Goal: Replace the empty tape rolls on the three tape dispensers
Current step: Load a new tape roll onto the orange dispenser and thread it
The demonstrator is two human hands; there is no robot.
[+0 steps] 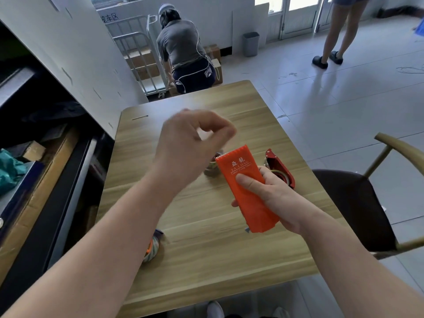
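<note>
My right hand (268, 193) grips an orange tape dispenser (246, 189) with white lettering, held tilted above the wooden table (206, 260). My left hand (192, 143) hovers above and left of it, thumb and fingers curled toward each other; nothing shows clearly between them. A red metal dispenser (278, 167) with a tape roll in it stands on the table behind my right hand. Just behind the orange dispenser sits another roll or dispenser (212, 167), mostly hidden. Under my left forearm lies a third dispenser with a roll (152, 246).
A dark-seated chair with a wooden frame (358, 203) stands at the table's right. Shelving with boxes (34, 180) fills the left. One person crouches by a metal cart (183, 53) beyond the table, and another stands at the far right (339, 31).
</note>
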